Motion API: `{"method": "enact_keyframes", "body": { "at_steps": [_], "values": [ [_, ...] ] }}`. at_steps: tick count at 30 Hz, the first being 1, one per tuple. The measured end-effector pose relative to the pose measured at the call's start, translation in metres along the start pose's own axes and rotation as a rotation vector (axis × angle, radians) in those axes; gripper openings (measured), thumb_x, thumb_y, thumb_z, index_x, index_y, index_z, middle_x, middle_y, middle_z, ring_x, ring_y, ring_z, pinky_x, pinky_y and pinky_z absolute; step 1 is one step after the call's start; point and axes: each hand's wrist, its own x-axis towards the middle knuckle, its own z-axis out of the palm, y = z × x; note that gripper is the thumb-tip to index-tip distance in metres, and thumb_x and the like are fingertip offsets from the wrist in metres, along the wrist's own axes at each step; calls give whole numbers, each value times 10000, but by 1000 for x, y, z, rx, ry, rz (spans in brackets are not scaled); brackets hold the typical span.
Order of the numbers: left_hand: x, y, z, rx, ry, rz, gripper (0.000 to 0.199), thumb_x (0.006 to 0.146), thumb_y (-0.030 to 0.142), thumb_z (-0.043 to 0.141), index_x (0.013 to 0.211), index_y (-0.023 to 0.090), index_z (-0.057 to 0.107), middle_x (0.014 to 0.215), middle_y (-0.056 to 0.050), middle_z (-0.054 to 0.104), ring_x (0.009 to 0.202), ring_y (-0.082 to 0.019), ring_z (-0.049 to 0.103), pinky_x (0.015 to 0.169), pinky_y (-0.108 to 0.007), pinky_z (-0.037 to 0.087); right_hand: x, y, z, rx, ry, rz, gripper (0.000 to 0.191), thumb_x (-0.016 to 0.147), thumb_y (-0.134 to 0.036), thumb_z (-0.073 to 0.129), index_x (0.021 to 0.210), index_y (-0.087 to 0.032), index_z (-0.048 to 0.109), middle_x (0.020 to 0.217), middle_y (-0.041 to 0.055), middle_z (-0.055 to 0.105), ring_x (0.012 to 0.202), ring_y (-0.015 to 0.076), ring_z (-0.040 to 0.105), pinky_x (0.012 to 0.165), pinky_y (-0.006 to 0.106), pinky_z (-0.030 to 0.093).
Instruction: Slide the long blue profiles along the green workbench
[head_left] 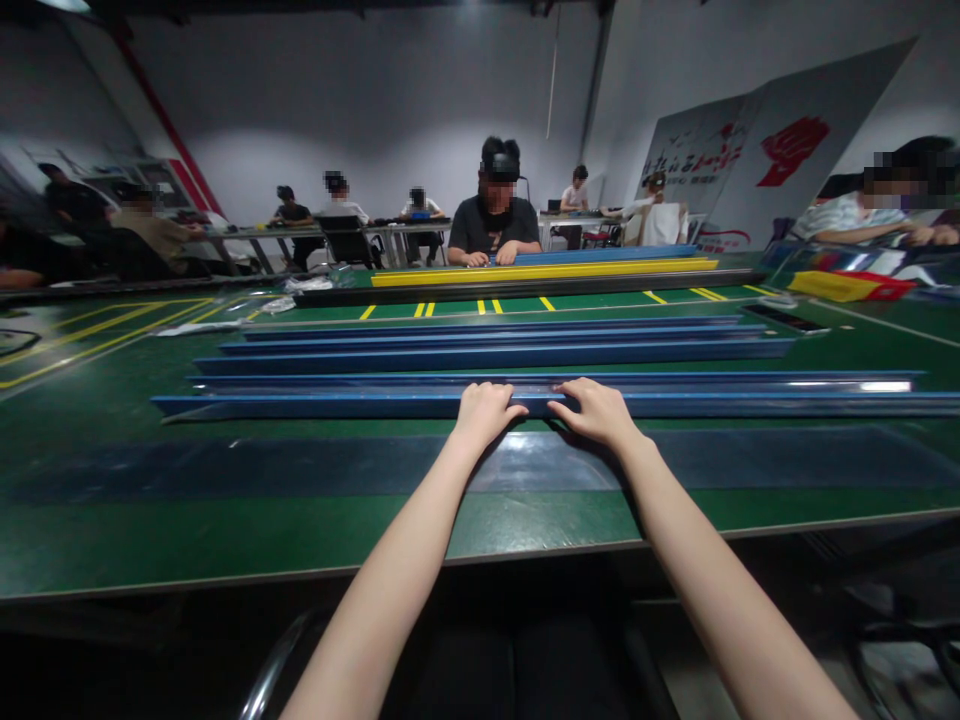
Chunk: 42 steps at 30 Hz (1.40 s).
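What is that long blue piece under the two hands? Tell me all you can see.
The blue piece is long, straight and slightly shiny, perhaps plastic, with a raised front edge. It lies lengthwise across the green table, just beyond a flat see-through strip. Its left end shows; its right runs out of view. The left hand and right hand touch it, slightly apart.

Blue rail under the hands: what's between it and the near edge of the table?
Between the blue rail and the near edge of the table lies a clear sheet, then bare green tabletop. The head view shows it.
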Motion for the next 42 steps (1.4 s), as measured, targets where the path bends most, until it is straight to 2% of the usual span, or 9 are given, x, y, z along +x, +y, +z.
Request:
{"method": "enact_keyframes", "body": {
  "at_steps": [9,31,42],
  "values": [
    [-2,2,-3,-25,-8,-29,395,794,510,523,1036,198,519,888,-89,666,873,-229,613,764,-304,388,0,-1,-1,21,3,8,293,812,-435,456,902,-198,604,894,61,646,847,186,572,673,248,365],
    [1,-1,0,-32,-10,-59,391,776,551,519,952,205,568,877,-69,667,867,-215,608,740,-283,404,2,-1,1,-24,12,29,257,818,-419,437,798,-203,575,824,65,629,791,188,554,630,249,335],
    [1,-4,4,-38,111,1,350,732,510,603,835,176,574,934,-63,607,931,-207,521,749,-285,395,1,-1,1,-10,49,13,242,806,-423,471,773,-199,559,832,62,619,825,191,549,641,251,346]
  ]
}}
